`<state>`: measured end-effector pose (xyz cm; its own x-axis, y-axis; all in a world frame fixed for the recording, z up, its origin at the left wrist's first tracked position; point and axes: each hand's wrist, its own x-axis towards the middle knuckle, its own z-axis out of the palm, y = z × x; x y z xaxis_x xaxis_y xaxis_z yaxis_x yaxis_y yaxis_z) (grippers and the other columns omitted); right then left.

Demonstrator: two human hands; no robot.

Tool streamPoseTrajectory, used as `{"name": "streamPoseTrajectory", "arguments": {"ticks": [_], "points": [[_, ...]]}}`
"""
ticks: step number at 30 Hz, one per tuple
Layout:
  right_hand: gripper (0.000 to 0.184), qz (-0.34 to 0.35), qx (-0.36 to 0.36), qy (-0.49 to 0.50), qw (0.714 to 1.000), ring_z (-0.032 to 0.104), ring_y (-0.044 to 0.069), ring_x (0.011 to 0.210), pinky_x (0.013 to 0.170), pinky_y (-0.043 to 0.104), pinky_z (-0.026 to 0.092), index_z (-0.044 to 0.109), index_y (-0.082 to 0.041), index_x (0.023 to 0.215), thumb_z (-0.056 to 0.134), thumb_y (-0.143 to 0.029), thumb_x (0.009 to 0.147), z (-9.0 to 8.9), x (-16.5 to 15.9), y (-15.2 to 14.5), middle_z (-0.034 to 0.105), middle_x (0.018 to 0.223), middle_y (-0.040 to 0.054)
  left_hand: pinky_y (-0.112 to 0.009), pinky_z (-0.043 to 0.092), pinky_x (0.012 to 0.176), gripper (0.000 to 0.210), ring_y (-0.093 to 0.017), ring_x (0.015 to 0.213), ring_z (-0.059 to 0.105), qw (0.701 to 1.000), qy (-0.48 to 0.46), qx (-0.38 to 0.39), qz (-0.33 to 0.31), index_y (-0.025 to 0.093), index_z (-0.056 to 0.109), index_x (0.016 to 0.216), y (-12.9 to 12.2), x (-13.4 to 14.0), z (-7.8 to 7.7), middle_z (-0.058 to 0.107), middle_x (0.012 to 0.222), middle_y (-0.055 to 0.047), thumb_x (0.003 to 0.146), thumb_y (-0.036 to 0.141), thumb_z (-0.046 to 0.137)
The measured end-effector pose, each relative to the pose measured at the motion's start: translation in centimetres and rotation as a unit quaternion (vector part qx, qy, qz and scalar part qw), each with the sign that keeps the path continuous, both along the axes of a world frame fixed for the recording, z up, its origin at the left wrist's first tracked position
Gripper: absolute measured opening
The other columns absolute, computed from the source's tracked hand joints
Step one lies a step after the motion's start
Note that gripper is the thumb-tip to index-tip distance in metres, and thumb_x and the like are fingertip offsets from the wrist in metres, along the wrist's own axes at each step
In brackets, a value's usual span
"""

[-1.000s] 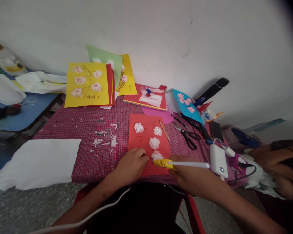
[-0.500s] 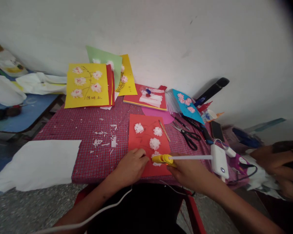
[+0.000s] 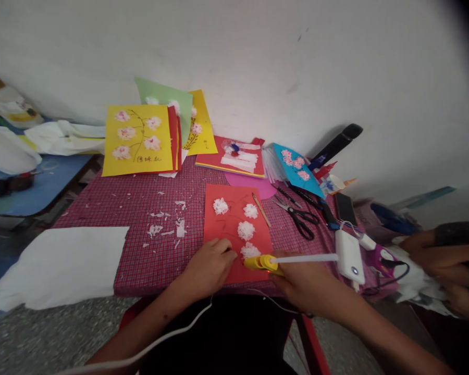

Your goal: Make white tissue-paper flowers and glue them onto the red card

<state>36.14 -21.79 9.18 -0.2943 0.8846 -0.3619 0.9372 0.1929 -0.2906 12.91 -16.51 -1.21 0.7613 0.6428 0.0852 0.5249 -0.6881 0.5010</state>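
My right hand (image 3: 299,278) grips a yellow hot glue gun (image 3: 263,262) with a white glue stick (image 3: 307,258) poking out of its back. The gun's nozzle points left, just below the lowest white paper flower (image 3: 250,251) on a red sheet (image 3: 230,271). Several ruffled white flowers and thin drawn stems are on this sheet. Over its lower left part rests my left hand (image 3: 213,263), fingers curled together; whatever they may hold is hidden. A brown pencil-like stick (image 3: 261,209) lies along the sheet's right edge.
Black scissors (image 3: 300,217), a white power bank (image 3: 349,256) and a phone (image 3: 346,208) lie to the right. Paper scraps (image 3: 180,227) and white paper (image 3: 70,265) are on the left. Flower cards (image 3: 136,138) lean at the back. Another person's arm (image 3: 449,260) is at far right.
The glue gun's nozzle has shifted slightly down, off the lowest flower, which now shows more fully. My left hand stays in nearly the same place.
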Motion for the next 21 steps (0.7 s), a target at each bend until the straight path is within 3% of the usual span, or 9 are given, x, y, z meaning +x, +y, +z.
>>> {"name": "streamPoseTrajectory", "arguments": {"ticks": [3, 6, 10, 13, 17, 19, 21], "points": [[0.017, -0.051, -0.007, 0.036, 0.998, 0.064, 0.02, 0.071, 0.063, 0.029, 0.042, 0.066, -0.019, 0.086, 0.051, -0.024, 0.092, 0.4, 1.2, -0.4, 0.07, 0.081, 0.0065, -0.036, 0.047, 0.082, 0.025, -0.022, 0.093, 0.055, 1.0, -0.007, -0.001, 0.003, 0.02, 0.067, 0.105, 0.0, 0.0, -0.1, 0.06, 0.101, -0.007, 0.101, 0.018, 0.042], [0.025, -0.156, -0.009, 0.14, 0.978, 0.061, 0.02, 0.066, 0.057, 0.029, 0.042, 0.064, -0.02, 0.082, 0.052, -0.039, 0.094, -0.1, 3.4, -0.8, 0.068, 0.075, 0.005, -0.036, 0.047, 0.085, 0.026, -0.022, 0.095, 0.055, 1.0, -0.019, -0.015, 0.006, 0.02, 0.067, 0.105, 0.0, 0.0, -0.1, 0.06, 0.103, -0.007, 0.101, 0.018, 0.042], [0.034, -0.314, 0.029, 0.298, 0.901, 0.062, 0.019, 0.066, 0.057, 0.029, 0.047, 0.062, -0.02, 0.101, 0.067, -0.048, 0.082, -2.6, 7.3, -1.0, 0.07, 0.083, 0.0037, -0.036, 0.047, 0.085, 0.025, -0.022, 0.094, 0.055, 0.999, -0.022, -0.03, 0.011, 0.02, 0.067, 0.102, 0.0, 0.1, -0.1, 0.059, 0.103, -0.008, 0.1, 0.016, 0.042], [0.033, -0.408, -0.013, 0.336, 0.849, 0.058, 0.016, 0.056, 0.052, 0.027, 0.044, 0.06, -0.019, 0.085, 0.068, -0.051, 0.082, -5.2, 9.9, -0.7, 0.065, 0.066, 0.0011, -0.038, 0.047, 0.086, 0.024, -0.022, 0.095, 0.054, 0.999, -0.023, -0.033, 0.012, 0.02, 0.066, 0.103, 0.1, 0.1, -0.1, 0.058, 0.104, -0.007, 0.1, 0.017, 0.042], [0.035, -0.435, -0.082, 0.443, 0.78, 0.058, 0.014, 0.055, 0.051, 0.027, 0.048, 0.061, -0.017, 0.082, 0.069, -0.051, 0.081, -7.5, 11.2, 0.3, 0.064, 0.069, 0.0011, -0.038, 0.047, 0.086, 0.024, -0.022, 0.094, 0.053, 0.999, -0.017, -0.043, 0.012, 0.02, 0.065, 0.104, 0.0, 0.2, 0.0, 0.057, 0.103, -0.007, 0.099, 0.016, 0.042], [0.036, -0.424, -0.116, 0.456, 0.774, 0.056, 0.013, 0.051, 0.048, 0.026, 0.049, 0.061, -0.017, 0.084, 0.07, -0.052, 0.08, -8.1, 11.2, 1.0, 0.065, 0.07, 0.0008, -0.038, 0.047, 0.087, 0.023, -0.022, 0.095, 0.053, 0.999, -0.02, -0.045, 0.014, 0.02, 0.064, 0.103, -0.1, 0.3, 0.0, 0.058, 0.104, -0.007, 0.099, 0.016, 0.042], [0.037, -0.405, -0.15, 0.438, 0.789, 0.055, 0.012, 0.047, 0.045, 0.024, 0.046, 0.06, -0.018, 0.084, 0.066, -0.054, 0.082, -8.4, 11.0, 1.7, 0.065, 0.067, 0.0, -0.038, 0.046, 0.088, 0.023, -0.022, 0.096, 0.054, 0.999, -0.026, -0.043, 0.016, 0.02, 0.064, 0.105, -0.1, 0.3, -0.2, 0.058, 0.106, -0.007, 0.1, 0.017, 0.042]]}}
